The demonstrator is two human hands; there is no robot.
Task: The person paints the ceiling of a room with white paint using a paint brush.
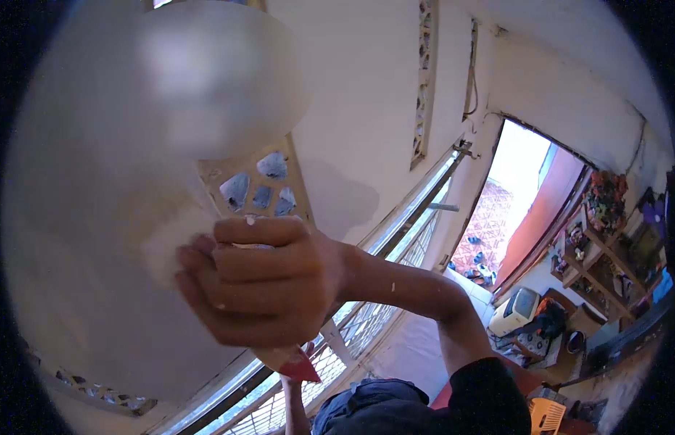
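My right hand (261,283) is raised in front of the pale wall (352,94), its fingers curled into a fist. White specks lie on its knuckles, and a thin light sliver shows between two fingers. From the underside of the fist sticks out a pale handle-like piece with a red end (301,366); what its other end looks like is hidden by my fingers. Below it, part of my left forearm (294,409) is visible, but the hand is hidden or too small to make out. A whitish blur (171,243) borders my right fingers on the wall side.
A vent block (261,185) is set in the wall behind my hand. Below runs a window with a metal grille (366,330). To the right are an open doorway (497,196), wooden shelves (606,254) and an orange plastic basket (546,415). A blurred round patch covers the upper left.
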